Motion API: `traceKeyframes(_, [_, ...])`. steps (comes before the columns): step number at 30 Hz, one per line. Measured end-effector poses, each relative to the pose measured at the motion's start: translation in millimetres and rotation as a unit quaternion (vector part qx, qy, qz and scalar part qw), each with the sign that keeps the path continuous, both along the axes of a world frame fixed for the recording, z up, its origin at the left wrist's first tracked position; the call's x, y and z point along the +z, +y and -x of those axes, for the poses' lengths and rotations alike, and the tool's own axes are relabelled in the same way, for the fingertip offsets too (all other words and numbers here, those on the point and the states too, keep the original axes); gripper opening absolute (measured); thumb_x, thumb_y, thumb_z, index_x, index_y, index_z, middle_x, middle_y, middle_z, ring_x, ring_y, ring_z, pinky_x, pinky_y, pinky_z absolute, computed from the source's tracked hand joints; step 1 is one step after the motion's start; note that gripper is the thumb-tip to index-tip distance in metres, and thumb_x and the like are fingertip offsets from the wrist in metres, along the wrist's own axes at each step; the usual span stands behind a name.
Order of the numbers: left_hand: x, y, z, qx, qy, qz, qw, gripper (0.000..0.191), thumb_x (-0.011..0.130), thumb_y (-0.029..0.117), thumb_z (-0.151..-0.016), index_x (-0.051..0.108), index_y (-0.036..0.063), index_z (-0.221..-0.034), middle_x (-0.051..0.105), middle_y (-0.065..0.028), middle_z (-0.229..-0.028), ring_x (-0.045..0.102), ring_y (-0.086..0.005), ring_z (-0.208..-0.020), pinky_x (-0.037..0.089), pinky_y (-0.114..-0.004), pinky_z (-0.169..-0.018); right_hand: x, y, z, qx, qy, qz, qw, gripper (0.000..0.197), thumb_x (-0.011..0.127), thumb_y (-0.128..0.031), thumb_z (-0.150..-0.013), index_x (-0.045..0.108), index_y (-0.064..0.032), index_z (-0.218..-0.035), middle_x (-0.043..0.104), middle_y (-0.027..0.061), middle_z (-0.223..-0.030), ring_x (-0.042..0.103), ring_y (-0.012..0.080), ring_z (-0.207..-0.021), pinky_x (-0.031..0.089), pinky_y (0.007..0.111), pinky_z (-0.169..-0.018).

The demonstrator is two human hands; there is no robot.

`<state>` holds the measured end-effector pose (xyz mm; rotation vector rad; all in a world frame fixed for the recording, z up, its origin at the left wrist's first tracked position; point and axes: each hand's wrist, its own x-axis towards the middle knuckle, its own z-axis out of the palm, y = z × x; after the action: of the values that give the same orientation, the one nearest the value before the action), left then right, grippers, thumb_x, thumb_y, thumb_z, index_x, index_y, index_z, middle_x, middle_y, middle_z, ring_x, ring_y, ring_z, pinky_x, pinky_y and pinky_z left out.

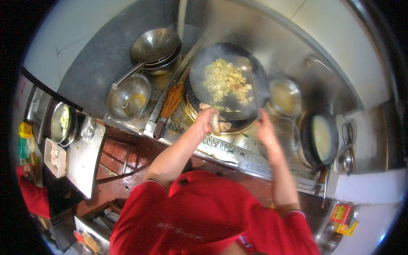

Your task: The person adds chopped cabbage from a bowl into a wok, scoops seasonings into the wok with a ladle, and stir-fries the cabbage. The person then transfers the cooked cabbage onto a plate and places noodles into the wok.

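A large black wok [197, 81] sits on the stove before me, tilted slightly, with steam rising from it. Chopped pale-green leafy vegetable, apparently cabbage [224, 76], lies in its middle. My left hand [206, 119] grips the near-left rim of the wok through a folded cloth [215, 123]. At the near-right rim, my right hand [266, 130] is closed around the handle end of a ladle [244, 63]; the hand is blurred. The ladle's bowl rests at the far side of the food.
Left of the wok lie a bamboo wok brush [172, 99], a steel bowl [142, 92] and stacked strainers [156, 44]. To the right stand a pot of liquid [283, 98] and another wok [307, 137]. A person's red sleeve [35, 197] shows beyond a metal table [84, 156].
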<state>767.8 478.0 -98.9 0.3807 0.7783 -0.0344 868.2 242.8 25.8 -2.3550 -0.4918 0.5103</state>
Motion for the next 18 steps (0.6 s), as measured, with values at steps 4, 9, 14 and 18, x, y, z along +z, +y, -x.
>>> traceKeyframes(4, [-52.1,21.6,-3.2,-0.029,-0.024,-0.01,0.999,0.034,0.051,0.013,-0.087,0.048,-0.0063,-0.116,0.058,-0.0271,-0.108,0.061,-0.0473,-0.096,0.055,-0.058,-0.08,-26.7,36.1,41.9,0.113,-0.093,0.087,0.985,0.072,0.055,-0.006,-0.082,0.03,-0.0095,-0.149,0.063,0.028,-0.109,0.063,0.0407,-0.098,0.049,0.046,-0.088])
traceKeyframes(9, [-22.9,-2.8,-3.6,-0.095,-0.049,-0.02,0.994,0.031,0.047,0.014,-0.09,0.049,-0.0056,-0.113,0.06,-0.0264,-0.104,0.063,-0.045,-0.099,0.056,-0.055,-0.076,60.5,-49.9,57.1,0.203,-0.093,0.186,0.957,0.076,0.052,-0.002,-0.082,0.03,-0.0264,-0.15,0.058,0.0235,-0.126,0.062,0.0403,-0.104,0.051,0.046,-0.092])
traceKeyframes(14, [87.8,-21.9,57.7,0.023,-0.01,-0.113,0.993,0.02,0.055,0.014,-0.089,0.056,0.0,-0.103,0.06,-0.0139,-0.089,0.06,-0.0299,-0.078,0.055,-0.05,-0.072,181.8,-102.5,42.2,0.315,-0.023,0.18,0.932,0.076,0.058,-0.005,-0.078,0.035,-0.0205,-0.148,0.065,0.0224,-0.11,0.067,0.0327,-0.095,0.051,0.042,-0.087])
traceKeyframes(18, [76.2,-27.7,44.1,-0.006,-0.029,-0.063,0.998,0.018,0.054,0.015,-0.09,0.056,0.0015,-0.102,0.061,-0.013,-0.088,0.061,-0.0321,-0.08,0.055,-0.051,-0.073,134.0,-64.9,19.7,0.302,-0.1,0.236,0.918,0.072,0.054,-0.008,-0.078,0.036,-0.0187,-0.147,0.065,0.0249,-0.096,0.065,0.0391,-0.087,0.05,0.047,-0.08])
